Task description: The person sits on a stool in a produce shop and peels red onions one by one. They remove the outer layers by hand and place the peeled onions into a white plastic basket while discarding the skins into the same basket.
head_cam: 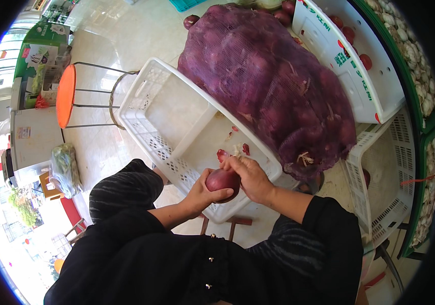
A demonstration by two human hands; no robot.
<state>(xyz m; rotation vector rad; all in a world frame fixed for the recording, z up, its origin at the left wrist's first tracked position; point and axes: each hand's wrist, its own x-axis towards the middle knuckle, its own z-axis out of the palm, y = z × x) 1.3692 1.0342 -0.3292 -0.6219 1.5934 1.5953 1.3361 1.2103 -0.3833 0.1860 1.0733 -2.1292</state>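
A red onion [221, 183] rests in my left hand [198, 196], the thumb laid across its near side. My right hand [251, 177] touches the onion's upper right, with its fingertips pinching a piece of loose red skin [223, 155]. Both hands are above the near end of a white plastic crate [196, 146]. Scraps of red onion skin [245, 149] and pale roots lie in that crate. Beyond its right side lies a large purple mesh sack [255, 72] full of red onions.
A stool with an orange seat [65, 96] lies or stands left of the crate. At right are a white foam box [354, 65] holding tomatoes, another white crate [358, 179] and garlic bulbs [425, 95] on a green-edged rack. A bagged green vegetable [65, 167] sits at left.
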